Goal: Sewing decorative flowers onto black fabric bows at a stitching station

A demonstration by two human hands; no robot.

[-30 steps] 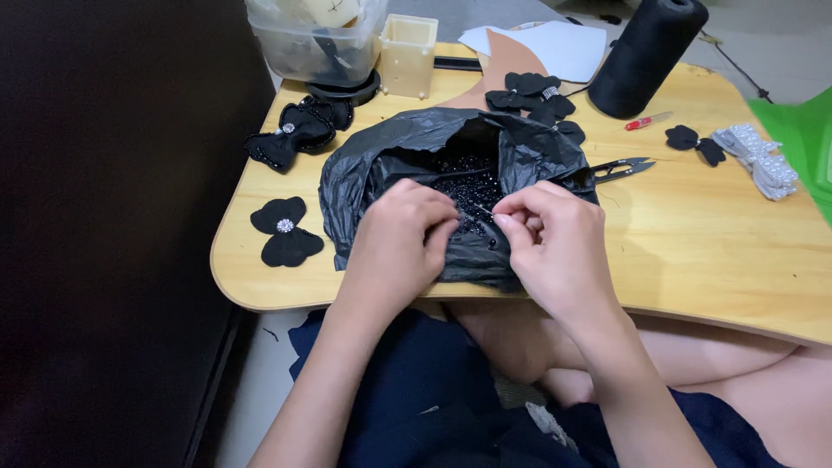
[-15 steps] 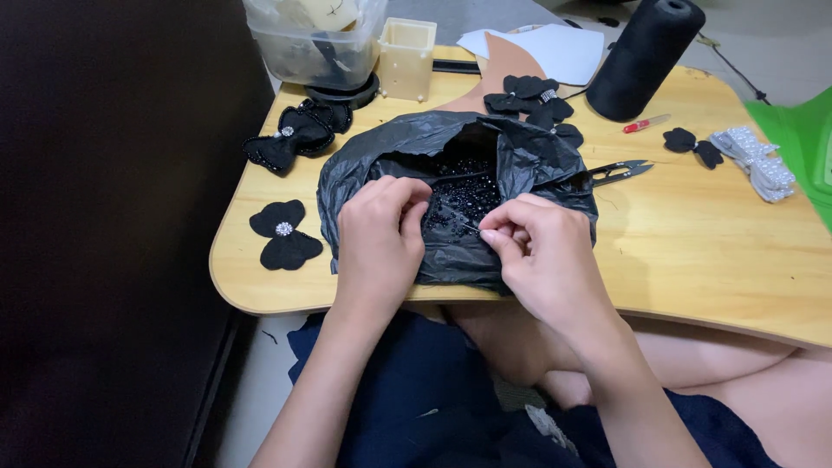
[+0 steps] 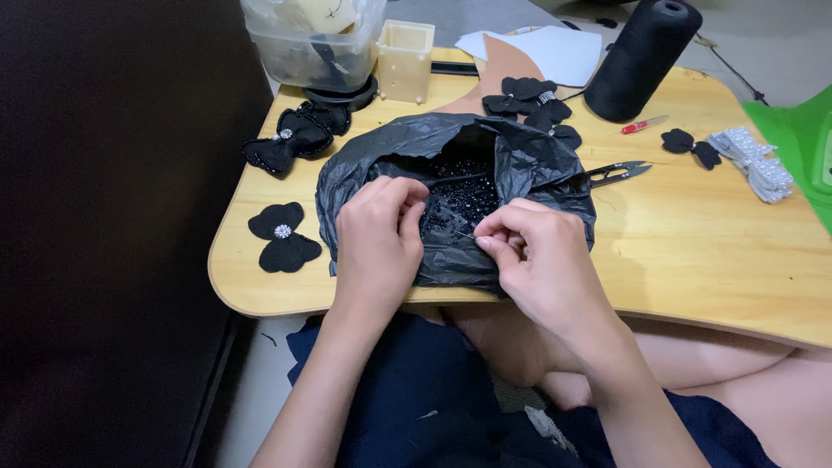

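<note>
Bare tabletop [image 3: 693, 251] beyond snips [image 3: 617, 173]

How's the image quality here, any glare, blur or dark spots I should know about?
Head view: sharp overall, with soft even light; mild sheen on the black plastic bag and the wooden table; the left third is nearly black, detail lost; the needle at the right hand is too thin to see clearly; the left hand is crisp.
</note>
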